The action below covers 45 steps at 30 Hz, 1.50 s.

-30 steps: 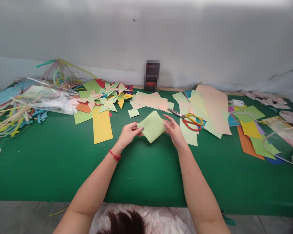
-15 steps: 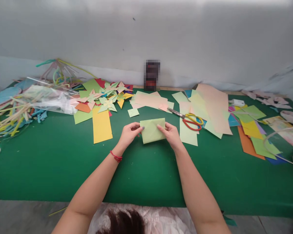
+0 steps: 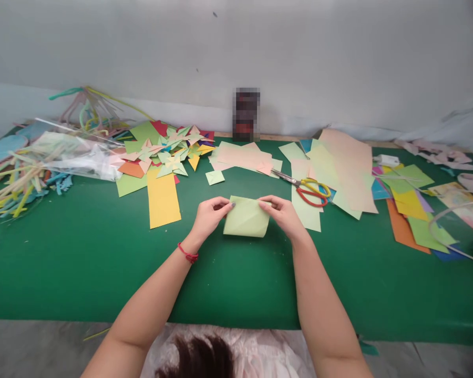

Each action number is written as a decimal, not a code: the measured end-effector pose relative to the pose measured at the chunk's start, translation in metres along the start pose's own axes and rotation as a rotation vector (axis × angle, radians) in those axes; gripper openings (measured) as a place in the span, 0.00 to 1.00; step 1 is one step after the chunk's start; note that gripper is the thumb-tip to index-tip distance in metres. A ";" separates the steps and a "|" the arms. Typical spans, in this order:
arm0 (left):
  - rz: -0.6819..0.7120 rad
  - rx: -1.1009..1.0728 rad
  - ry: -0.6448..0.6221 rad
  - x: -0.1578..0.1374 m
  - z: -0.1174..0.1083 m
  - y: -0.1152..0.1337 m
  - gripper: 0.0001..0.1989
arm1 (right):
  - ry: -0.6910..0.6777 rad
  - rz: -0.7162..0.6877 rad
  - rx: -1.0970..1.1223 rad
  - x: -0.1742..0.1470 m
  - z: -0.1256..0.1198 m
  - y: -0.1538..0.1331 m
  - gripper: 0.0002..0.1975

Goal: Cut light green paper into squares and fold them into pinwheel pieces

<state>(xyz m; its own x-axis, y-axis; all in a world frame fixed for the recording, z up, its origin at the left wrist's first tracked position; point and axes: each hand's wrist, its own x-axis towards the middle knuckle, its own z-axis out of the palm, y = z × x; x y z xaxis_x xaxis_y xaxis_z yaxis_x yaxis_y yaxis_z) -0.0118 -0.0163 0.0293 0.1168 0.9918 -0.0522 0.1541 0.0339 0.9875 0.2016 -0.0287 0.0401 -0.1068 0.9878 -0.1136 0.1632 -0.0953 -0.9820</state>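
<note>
Left hand [image 3: 209,218]: While my thumb presses on top, my curled fingers sit beneath, pinching the upper left corner, hardly any gap left.
Right hand [image 3: 284,214]: Mirrors it, thumb and bent fingers closed on the upper right corner.
Green paper [image 3: 246,219]: Stretched between my hands, its lower edge towards me, the lower right corner curling; I can't tell whether it touches the table.
Forearms [image 3: 152,304]: Reaching forward and slanting inwards, a red bracelet [image 3: 188,255] round my left wrist.
Scissors [image 3: 312,190]: Lying beyond my right hand, on pale sheets [image 3: 309,218].
Table [image 3: 236,289]: Green, underneath everything.
</note>
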 end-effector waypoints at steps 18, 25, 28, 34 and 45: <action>0.273 0.473 -0.046 -0.010 0.003 0.006 0.13 | -0.247 0.061 -0.110 -0.008 -0.005 -0.009 0.15; 0.353 0.565 -0.132 -0.017 0.009 0.009 0.11 | -0.165 -0.063 -0.141 -0.007 0.018 -0.007 0.13; 0.345 0.504 -0.101 -0.017 0.009 0.010 0.10 | -0.095 -0.093 -0.132 -0.007 0.027 -0.006 0.13; 0.296 0.411 -0.047 -0.018 0.010 0.012 0.10 | -0.003 -0.096 -0.097 -0.007 0.033 -0.006 0.12; 0.314 0.520 -0.082 -0.018 0.009 0.011 0.10 | -0.091 -0.085 -0.123 -0.007 0.026 -0.003 0.12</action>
<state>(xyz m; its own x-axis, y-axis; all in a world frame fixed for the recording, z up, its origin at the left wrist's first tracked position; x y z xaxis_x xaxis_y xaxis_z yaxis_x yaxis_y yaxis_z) -0.0037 -0.0344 0.0397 0.3066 0.9311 0.1976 0.5562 -0.3438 0.7566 0.1758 -0.0388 0.0404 -0.2130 0.9758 -0.0493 0.2677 0.0098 -0.9635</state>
